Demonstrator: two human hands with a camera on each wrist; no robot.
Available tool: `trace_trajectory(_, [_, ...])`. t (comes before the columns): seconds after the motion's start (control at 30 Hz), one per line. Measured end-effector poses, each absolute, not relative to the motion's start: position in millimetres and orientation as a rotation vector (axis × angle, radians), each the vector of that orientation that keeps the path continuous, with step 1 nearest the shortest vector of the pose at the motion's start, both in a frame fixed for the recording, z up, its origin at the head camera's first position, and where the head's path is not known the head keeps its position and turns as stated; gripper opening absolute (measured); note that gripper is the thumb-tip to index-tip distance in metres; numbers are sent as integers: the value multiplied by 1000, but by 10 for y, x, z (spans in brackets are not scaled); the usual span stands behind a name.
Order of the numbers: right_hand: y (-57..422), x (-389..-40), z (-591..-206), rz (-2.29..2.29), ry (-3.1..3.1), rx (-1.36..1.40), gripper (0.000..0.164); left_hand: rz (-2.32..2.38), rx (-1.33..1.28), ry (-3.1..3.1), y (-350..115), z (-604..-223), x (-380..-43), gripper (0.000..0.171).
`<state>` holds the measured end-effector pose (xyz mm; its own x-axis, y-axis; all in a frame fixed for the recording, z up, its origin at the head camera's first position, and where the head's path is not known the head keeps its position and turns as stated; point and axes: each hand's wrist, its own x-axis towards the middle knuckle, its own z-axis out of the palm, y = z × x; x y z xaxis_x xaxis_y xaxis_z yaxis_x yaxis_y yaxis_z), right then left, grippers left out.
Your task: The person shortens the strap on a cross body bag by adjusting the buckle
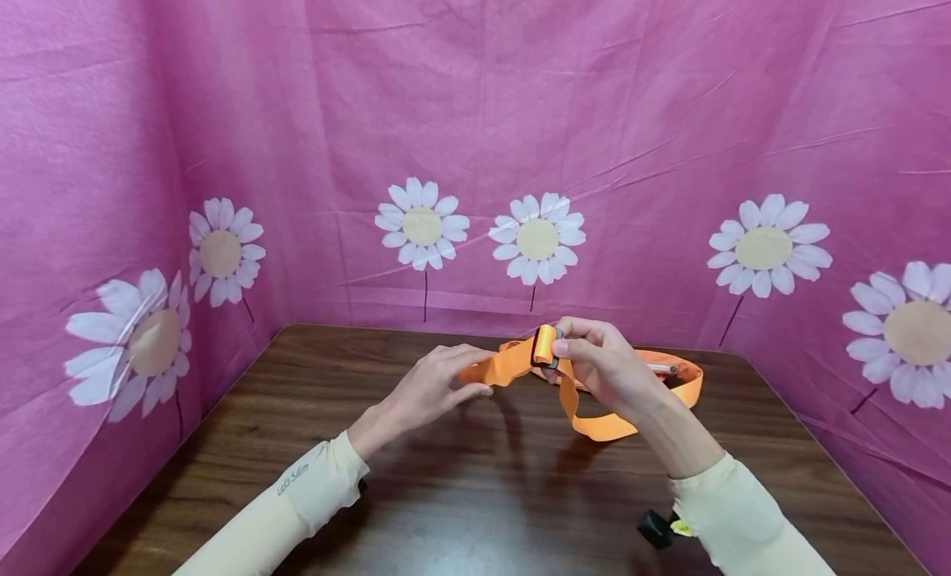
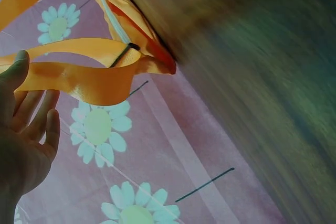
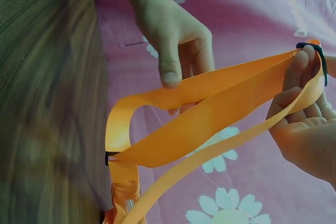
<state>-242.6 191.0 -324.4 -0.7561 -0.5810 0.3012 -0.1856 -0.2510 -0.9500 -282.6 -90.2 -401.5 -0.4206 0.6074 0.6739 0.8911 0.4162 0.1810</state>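
An orange webbing strap [image 1: 513, 363] is held up above the table between the two hands. My right hand [image 1: 612, 370] pinches the black slider buckle [image 3: 323, 66] threaded on the strap, thumb on the near side. To its left, my left hand [image 1: 431, 386] has the strap between thumb and fingers. In the right wrist view the left thumb lies on the strap's near face, the fingers partly hidden behind it. Beyond the right hand lies an orange bag [image 2: 126, 24] with a pale zipper, joined to the strap. A loop of strap hangs below the right hand.
A dark wood-grain table [image 1: 446, 493] spreads under the hands. Pink cloth [image 1: 475, 106] printed with white daisies hangs behind the table and along both sides. A small black device [image 1: 655, 529] shows by the right sleeve.
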Motion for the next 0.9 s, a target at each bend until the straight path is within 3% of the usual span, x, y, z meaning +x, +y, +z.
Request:
trace_trajectory(0.4, [1974, -2471, -3246, -2113, 1725, -953, 16, -735, -1229, -2221, -972, -4023, -2900, 52])
trace_trajectory(0.9, [1908, -2541, -3383, -2009, 1780, -932, 11, -757, -1294, -2068, -812, -3809, -2640, 70])
